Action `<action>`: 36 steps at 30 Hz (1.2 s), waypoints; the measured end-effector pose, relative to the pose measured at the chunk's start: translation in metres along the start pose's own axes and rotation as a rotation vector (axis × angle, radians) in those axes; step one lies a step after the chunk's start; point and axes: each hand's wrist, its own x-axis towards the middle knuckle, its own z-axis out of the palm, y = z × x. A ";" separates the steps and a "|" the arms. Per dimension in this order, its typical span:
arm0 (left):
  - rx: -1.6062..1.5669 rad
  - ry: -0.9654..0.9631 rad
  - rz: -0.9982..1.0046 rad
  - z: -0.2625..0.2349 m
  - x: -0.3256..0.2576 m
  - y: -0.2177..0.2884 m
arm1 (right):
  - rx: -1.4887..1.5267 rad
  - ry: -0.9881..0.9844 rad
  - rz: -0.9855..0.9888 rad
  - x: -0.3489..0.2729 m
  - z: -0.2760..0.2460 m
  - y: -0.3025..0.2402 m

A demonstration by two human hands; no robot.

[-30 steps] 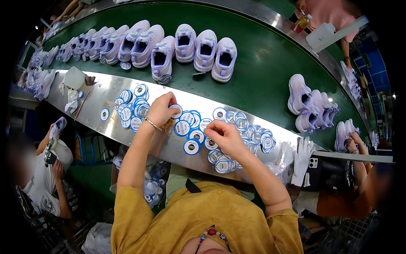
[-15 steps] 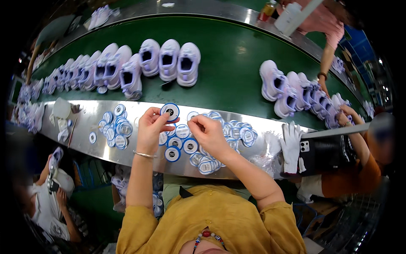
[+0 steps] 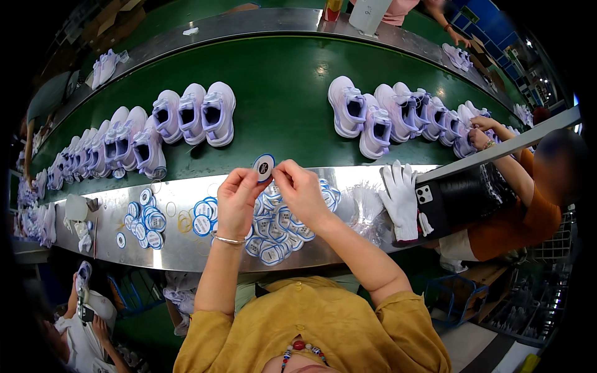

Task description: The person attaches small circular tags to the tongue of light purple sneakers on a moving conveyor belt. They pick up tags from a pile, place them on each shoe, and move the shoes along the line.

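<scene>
My left hand (image 3: 236,204) pinches a round blue-rimmed paper tag (image 3: 264,165), held up in front of me with its dark centre mark showing. Against the tag's right edge, the fingers of my right hand (image 3: 303,191) are pressed together; whatever thin thing they may grip is too small to make out. Below both hands, a heap of similar tags (image 3: 272,231) covers part of the metal ledge (image 3: 180,253). Farther left lie a smaller tag pile (image 3: 149,225) and some yellowish loops (image 3: 185,221).
Pale lilac sneakers stand on the green belt in a left row (image 3: 217,116) and a right row (image 3: 375,128). Clear plastic strands (image 3: 365,212), a white glove (image 3: 400,200), a phone (image 3: 425,195) and a black bag (image 3: 477,189) lie rightward, near a co-worker's arm (image 3: 516,171).
My right hand has come up to the tag's edge, so both hands now meet there. The tag has tilted in my left hand. The whole view has shifted and turned.
</scene>
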 end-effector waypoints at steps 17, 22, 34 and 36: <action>0.742 -0.155 0.252 0.042 0.036 -0.029 | 0.524 -0.285 0.277 0.018 -0.080 0.036; 0.940 -0.224 0.309 0.060 0.047 -0.035 | 0.109 -0.329 0.105 0.018 -0.094 0.046; 1.225 -0.481 0.319 0.107 0.163 -0.135 | -0.400 0.085 0.187 0.040 -0.161 0.130; 1.350 -0.492 0.294 0.109 0.158 -0.138 | -0.489 0.156 0.167 0.050 -0.172 0.139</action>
